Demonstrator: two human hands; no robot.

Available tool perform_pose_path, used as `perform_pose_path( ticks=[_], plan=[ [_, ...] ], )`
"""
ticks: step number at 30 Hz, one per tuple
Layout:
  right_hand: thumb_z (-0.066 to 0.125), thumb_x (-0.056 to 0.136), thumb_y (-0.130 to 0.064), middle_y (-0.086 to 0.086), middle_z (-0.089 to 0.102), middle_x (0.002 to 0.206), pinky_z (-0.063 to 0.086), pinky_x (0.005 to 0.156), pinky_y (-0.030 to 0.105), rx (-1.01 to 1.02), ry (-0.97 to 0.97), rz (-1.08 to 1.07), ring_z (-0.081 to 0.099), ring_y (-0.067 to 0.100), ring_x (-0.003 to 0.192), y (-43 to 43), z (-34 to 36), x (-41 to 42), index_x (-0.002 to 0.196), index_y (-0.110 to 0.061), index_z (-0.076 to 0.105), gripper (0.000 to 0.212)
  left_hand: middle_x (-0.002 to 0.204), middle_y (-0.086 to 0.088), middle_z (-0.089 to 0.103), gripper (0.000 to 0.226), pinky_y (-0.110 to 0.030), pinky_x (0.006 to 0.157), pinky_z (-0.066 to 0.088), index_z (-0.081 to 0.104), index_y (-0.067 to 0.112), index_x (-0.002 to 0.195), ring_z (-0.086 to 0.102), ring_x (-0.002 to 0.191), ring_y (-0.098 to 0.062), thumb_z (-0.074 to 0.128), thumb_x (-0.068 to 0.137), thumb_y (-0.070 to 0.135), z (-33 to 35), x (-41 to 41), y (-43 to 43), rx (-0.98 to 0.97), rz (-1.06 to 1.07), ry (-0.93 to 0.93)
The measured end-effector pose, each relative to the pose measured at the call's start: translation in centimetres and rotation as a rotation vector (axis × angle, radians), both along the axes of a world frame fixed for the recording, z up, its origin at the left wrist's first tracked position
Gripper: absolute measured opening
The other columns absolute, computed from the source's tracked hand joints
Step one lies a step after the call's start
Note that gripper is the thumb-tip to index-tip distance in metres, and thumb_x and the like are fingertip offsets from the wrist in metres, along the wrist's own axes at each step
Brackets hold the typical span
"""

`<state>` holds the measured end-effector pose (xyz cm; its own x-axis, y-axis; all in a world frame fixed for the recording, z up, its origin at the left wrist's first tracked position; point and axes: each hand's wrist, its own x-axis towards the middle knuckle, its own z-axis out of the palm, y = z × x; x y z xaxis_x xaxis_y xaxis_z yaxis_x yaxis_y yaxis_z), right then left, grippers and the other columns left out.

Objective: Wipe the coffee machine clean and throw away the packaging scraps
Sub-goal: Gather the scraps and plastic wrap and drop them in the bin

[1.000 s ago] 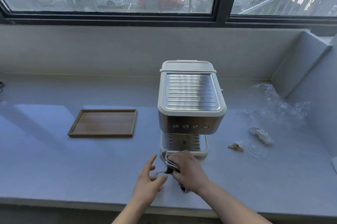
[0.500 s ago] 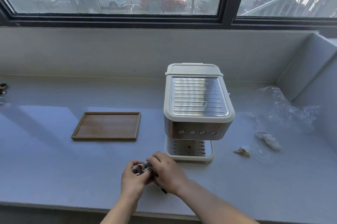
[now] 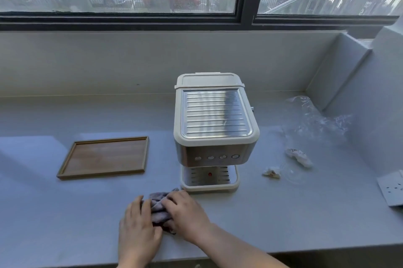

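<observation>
A cream and steel coffee machine (image 3: pixel 214 132) stands on the grey counter (image 3: pixel 65 213), its drip tray (image 3: pixel 209 183) facing me. Just in front of it and to the left lies a bunched grey cloth (image 3: pixel 160 206). My left hand (image 3: pixel 137 228) and my right hand (image 3: pixel 187 213) both press on the cloth from either side, flat on the counter. To the right of the machine lie two crumpled paper scraps (image 3: pixel 271 173) (image 3: pixel 298 157) and a clear plastic bag (image 3: pixel 314 121).
A shallow wooden tray (image 3: pixel 104 156) sits left of the machine. A white wall socket plate (image 3: pixel 392 189) is at the right edge. A low wall and the window run along the back; a side wall closes the right.
Both hands have drawn the cloth away from the drip tray, leftward and toward me. The left hand, open a second ago, now rests on the cloth beside the right.
</observation>
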<state>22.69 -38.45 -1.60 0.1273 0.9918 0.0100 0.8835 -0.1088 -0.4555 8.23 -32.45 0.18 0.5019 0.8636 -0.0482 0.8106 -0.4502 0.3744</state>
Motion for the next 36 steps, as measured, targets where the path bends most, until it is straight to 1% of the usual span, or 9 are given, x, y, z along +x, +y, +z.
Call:
perform_pose_path(
  ticks=[3, 6, 10, 14, 20, 25, 27, 30, 36],
  plan=[
    [0.062, 0.083, -0.030, 0.007, 0.052, 0.130, 0.041, 0.103, 0.041, 0.028, 0.071, -0.001, 0.045, 0.029, 0.117, -0.6, 0.7, 0.3, 0.127, -0.018, 0.052, 0.047, 0.122, -0.024, 0.064, 0.070, -0.066, 0.093, 0.043, 0.069, 0.009, 0.117, 0.061, 0.110, -0.047, 0.058, 0.055, 0.039, 1.0, 0.5, -0.8, 0.056, -0.106, 0.104],
    [0.064, 0.084, -0.031, 0.002, 0.053, 0.133, 0.039, 0.106, 0.033, 0.070, 0.164, -0.015, 0.045, 0.024, 0.119, -2.4, 1.3, 1.3, 0.132, -0.023, 0.050, 0.051, 0.124, -0.026, 0.065, 0.075, -0.071, 0.104, 0.033, 0.071, 0.009, 0.118, 0.060, 0.117, -0.047, 0.043, 0.063, 0.052, 1.5, 0.7, -1.0, 0.095, -0.158, 0.140],
    [0.058, 0.091, -0.034, 0.003, 0.058, 0.124, 0.042, 0.101, 0.036, 0.074, 0.134, -0.142, 0.049, 0.024, 0.115, -5.2, 1.3, 3.3, 0.126, -0.018, 0.055, 0.039, 0.122, -0.023, 0.065, 0.069, -0.065, 0.102, 0.040, 0.072, 0.008, 0.116, 0.061, 0.112, -0.046, 0.043, 0.069, 0.049, 2.0, 1.7, -1.5, 0.147, -0.239, 0.100],
    [0.055, 0.095, -0.038, -0.003, 0.060, 0.126, 0.041, 0.098, 0.028, 0.056, 0.161, -0.323, 0.051, 0.016, 0.116, -8.0, 1.4, 5.3, 0.128, -0.023, 0.058, 0.036, 0.124, -0.019, 0.064, 0.054, -0.053, 0.094, 0.051, 0.068, 0.011, 0.116, 0.061, 0.110, -0.040, 0.050, 0.077, 0.043, 2.2, 3.9, -3.2, 0.144, -0.348, 0.056],
    [0.058, 0.095, -0.034, -0.008, 0.065, 0.112, 0.047, 0.084, 0.021, 0.072, 0.176, -0.544, 0.060, 0.010, 0.098, -13.4, 2.3, 9.3, 0.122, -0.026, 0.062, 0.028, 0.123, -0.007, 0.059, 0.052, -0.043, 0.087, 0.053, 0.061, 0.016, 0.123, 0.058, 0.106, -0.030, 0.051, 0.079, 0.041, 3.0, 9.0, -6.8, 0.150, -0.559, -0.058],
    [0.060, 0.093, -0.030, -0.007, 0.067, 0.103, 0.050, 0.084, 0.029, 0.052, 0.161, -0.743, 0.063, 0.012, 0.093, -18.0, 3.2, 14.1, 0.118, -0.025, 0.063, 0.026, 0.140, -0.005, 0.049, 0.054, -0.039, 0.105, 0.044, 0.047, 0.020, 0.140, 0.048, 0.128, -0.026, 0.054, 0.089, 0.035, 2.3, 15.3, -9.4, 0.114, -0.727, -0.061],
    [0.060, 0.092, -0.031, -0.007, 0.069, 0.102, 0.050, 0.083, 0.031, 0.035, 0.154, -0.823, 0.064, 0.014, 0.093, -19.7, 3.4, 16.1, 0.116, -0.025, 0.065, 0.025, 0.148, -0.008, 0.040, 0.052, -0.037, 0.111, 0.038, 0.042, 0.019, 0.143, 0.038, 0.137, -0.026, 0.050, 0.094, 0.034, 1.7, 18.1, -10.7, 0.062, -0.749, -0.041],
    [0.061, 0.090, -0.033, -0.006, 0.070, 0.099, 0.050, 0.081, 0.033, 0.017, 0.156, -0.933, 0.065, 0.015, 0.091, -21.6, 3.6, 18.9, 0.112, -0.025, 0.067, 0.024, 0.152, -0.011, 0.033, 0.054, -0.036, 0.113, 0.031, 0.035, 0.017, 0.145, 0.031, 0.140, -0.027, 0.045, 0.095, 0.031, 0.5, 21.9, -12.6, 0.004, -0.767, -0.038],
    [0.063, 0.088, -0.029, -0.006, 0.069, 0.091, 0.045, 0.073, 0.029, 0.081, 0.205, -1.130, 0.063, 0.018, 0.087, -23.6, 3.0, 24.5, 0.108, -0.023, 0.068, 0.022, 0.158, -0.016, 0.015, 0.072, -0.036, 0.120, 0.019, 0.016, 0.008, 0.153, 0.016, 0.148, -0.030, 0.049, 0.096, 0.035, -2.4, 27.1, -14.1, -0.141, -0.532, -0.098]
  ],
)
